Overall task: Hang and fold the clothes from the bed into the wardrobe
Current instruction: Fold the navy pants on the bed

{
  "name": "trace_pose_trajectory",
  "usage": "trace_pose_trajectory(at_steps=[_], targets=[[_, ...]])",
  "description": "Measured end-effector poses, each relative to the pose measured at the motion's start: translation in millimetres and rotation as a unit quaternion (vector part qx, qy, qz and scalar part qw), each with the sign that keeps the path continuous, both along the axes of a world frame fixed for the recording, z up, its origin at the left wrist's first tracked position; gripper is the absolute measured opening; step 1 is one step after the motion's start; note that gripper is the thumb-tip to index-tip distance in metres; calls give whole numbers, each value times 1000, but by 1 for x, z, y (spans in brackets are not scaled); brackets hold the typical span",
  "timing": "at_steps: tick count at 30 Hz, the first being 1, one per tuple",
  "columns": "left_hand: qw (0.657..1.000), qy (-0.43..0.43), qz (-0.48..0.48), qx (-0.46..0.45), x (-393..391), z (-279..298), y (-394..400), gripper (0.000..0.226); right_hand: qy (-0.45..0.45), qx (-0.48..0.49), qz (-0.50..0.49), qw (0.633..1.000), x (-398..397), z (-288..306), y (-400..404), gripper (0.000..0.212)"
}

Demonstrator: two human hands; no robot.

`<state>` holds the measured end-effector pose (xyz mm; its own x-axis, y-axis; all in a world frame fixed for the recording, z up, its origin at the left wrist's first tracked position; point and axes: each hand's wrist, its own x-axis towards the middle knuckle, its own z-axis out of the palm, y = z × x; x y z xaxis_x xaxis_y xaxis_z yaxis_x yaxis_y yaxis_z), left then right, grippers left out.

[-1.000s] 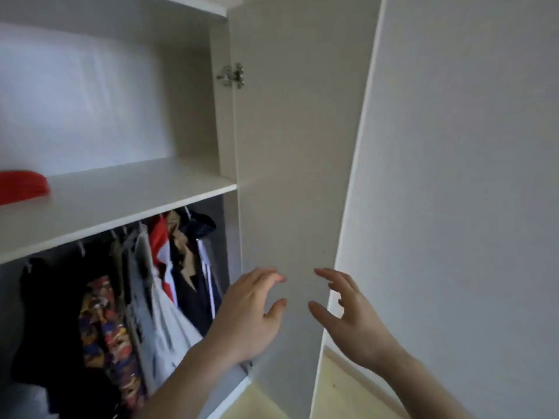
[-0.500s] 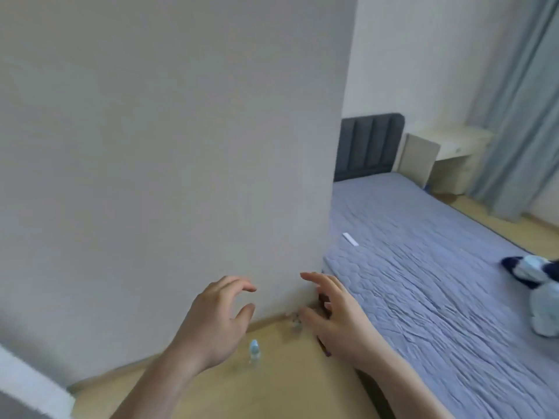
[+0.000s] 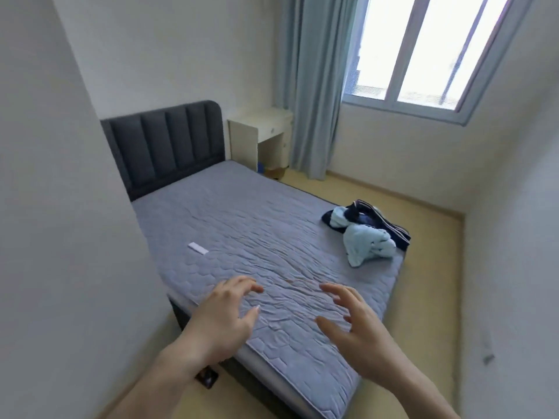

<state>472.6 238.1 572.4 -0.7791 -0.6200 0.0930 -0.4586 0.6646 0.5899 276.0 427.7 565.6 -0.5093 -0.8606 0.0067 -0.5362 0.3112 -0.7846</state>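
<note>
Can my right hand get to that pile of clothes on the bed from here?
Probably not yet. The right hand is open above the near end of the bed, and the clothes lie well beyond it near the far right edge. Nothing blocks the way.

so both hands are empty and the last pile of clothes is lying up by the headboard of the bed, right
Not quite. The head view shows the pile of clothes lying near the bed's far right edge, toward its foot end, well away from the headboard. The rest holds: the left hand and right hand are both empty, fingers spread.
</note>
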Motion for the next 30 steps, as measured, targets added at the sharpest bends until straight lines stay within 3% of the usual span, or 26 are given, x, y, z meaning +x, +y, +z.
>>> trace_pose_trajectory(at_steps=[5, 9, 20, 30], targets=[[993, -21, -117, 17, -135, -3, 12, 29, -8, -9, -105, 994, -89, -6, 50, 47], [988, -27, -152, 9, -231, -8, 31, 31, -11, -15, -151, 988, -168, -14, 82, 48], [992, -40, -112, 43, -431, -21, 91, 28, -15, 4, -110, 994, -393, -18, 131, 48], [996, -55, -45, 47, -530, -40, 41, 27, -36, 7, -43, 998, -534, -29, 68, 45]])
